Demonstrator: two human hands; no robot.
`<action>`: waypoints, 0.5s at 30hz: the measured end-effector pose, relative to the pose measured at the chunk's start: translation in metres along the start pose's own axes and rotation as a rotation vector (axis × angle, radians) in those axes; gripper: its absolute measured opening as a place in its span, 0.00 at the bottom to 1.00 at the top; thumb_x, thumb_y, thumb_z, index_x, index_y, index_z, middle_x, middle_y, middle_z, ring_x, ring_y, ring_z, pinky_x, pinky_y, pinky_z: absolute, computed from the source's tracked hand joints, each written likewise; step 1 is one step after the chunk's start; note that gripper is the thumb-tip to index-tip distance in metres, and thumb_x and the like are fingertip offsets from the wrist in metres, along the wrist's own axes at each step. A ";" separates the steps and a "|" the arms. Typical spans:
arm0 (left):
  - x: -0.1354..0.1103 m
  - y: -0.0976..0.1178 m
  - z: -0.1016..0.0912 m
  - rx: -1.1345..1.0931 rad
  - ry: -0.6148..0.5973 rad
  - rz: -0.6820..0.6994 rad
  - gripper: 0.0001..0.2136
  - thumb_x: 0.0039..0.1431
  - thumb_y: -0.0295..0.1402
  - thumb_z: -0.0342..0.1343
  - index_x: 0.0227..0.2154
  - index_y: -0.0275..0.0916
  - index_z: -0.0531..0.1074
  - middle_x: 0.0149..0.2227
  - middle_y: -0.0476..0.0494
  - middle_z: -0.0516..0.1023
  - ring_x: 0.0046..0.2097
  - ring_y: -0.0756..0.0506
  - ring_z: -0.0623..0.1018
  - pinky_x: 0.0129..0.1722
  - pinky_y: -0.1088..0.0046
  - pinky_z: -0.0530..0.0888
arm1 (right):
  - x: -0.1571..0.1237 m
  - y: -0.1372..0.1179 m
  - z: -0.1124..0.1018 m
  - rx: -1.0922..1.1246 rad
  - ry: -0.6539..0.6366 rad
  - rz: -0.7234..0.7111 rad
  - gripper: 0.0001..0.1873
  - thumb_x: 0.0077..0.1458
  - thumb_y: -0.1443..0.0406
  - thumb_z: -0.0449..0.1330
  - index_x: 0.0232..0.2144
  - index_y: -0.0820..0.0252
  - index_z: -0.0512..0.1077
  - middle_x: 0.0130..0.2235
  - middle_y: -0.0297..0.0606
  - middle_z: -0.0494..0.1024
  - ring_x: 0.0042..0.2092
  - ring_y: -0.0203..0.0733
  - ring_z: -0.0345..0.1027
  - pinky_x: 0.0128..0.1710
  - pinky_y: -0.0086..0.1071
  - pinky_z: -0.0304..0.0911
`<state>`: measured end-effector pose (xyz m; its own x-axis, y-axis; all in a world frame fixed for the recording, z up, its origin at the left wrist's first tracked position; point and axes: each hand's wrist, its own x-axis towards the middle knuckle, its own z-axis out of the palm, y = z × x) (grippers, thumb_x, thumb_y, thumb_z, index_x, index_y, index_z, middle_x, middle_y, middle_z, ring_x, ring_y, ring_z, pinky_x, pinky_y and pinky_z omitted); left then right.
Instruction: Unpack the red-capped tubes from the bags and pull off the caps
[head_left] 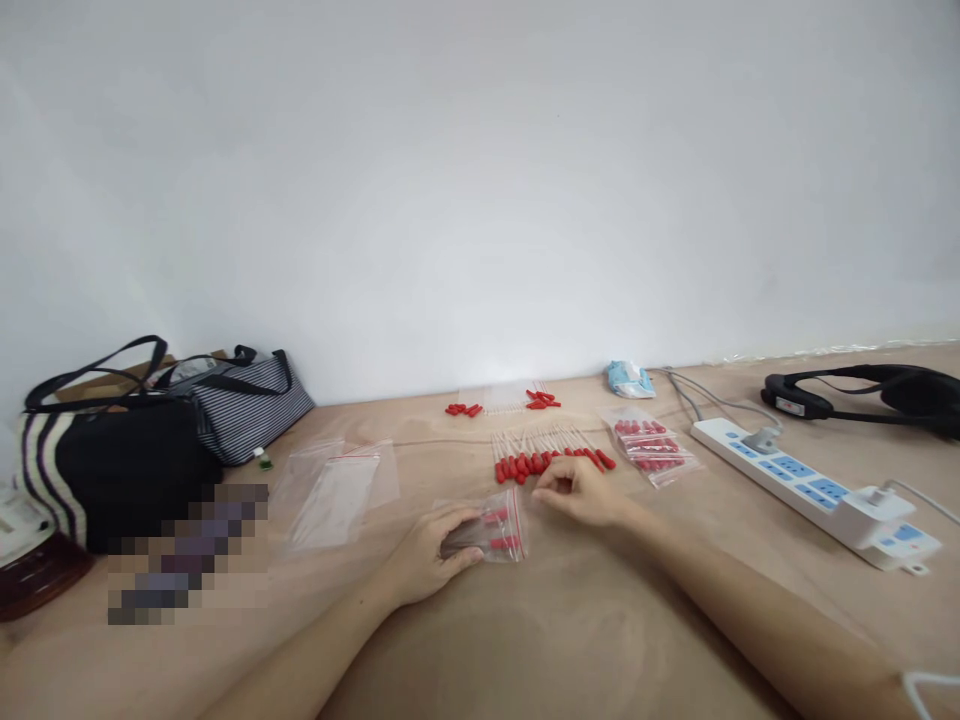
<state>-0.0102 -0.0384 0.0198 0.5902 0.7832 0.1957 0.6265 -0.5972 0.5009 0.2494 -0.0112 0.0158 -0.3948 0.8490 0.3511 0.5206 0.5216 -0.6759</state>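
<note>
My left hand (431,552) rests on the table with its fingers closed on a small clear zip bag (499,528) that has red-tipped pieces inside. My right hand (581,490) hovers just right of it, fingers pinched together at the near edge of a row of red-capped thin sticks (551,455). What the pinch holds is too small to make out. A filled zip bag of the same red pieces (651,447) lies to the right of the row. Two smaller clusters of red-capped sticks (502,402) lie farther back.
Empty clear zip bags (337,490) lie to the left. A striped tote and a black bag (150,440) stand at the far left. A white power strip (814,490) with a plug, a black headset (877,392) and a blue tissue pack (628,378) are at the right.
</note>
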 end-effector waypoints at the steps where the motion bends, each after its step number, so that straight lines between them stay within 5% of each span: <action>1: 0.000 0.000 0.000 0.003 0.004 0.002 0.18 0.51 0.39 0.53 0.45 0.42 0.67 0.50 0.43 0.69 0.51 0.43 0.68 0.50 0.63 0.64 | -0.001 -0.007 0.007 0.021 -0.043 -0.058 0.10 0.48 0.61 0.56 0.26 0.61 0.74 0.26 0.35 0.71 0.27 0.34 0.63 0.26 0.25 0.57; 9: -0.001 -0.001 0.002 0.010 -0.006 -0.013 0.19 0.51 0.40 0.53 0.46 0.41 0.67 0.51 0.41 0.69 0.52 0.42 0.68 0.51 0.61 0.64 | -0.001 -0.031 0.029 0.064 -0.151 -0.215 0.15 0.43 0.56 0.62 0.34 0.57 0.74 0.36 0.36 0.73 0.38 0.38 0.64 0.40 0.30 0.57; 15: 0.000 0.000 0.001 -0.007 0.000 -0.025 0.19 0.51 0.41 0.53 0.46 0.41 0.67 0.50 0.41 0.69 0.51 0.42 0.68 0.51 0.61 0.65 | 0.002 -0.036 0.034 -0.086 -0.230 -0.108 0.17 0.34 0.56 0.66 0.27 0.60 0.72 0.27 0.32 0.70 0.31 0.36 0.60 0.31 0.27 0.55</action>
<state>-0.0094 -0.0391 0.0188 0.5744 0.7977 0.1834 0.6373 -0.5764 0.5114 0.2042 -0.0310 0.0182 -0.6084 0.7516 0.2548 0.5247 0.6218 -0.5815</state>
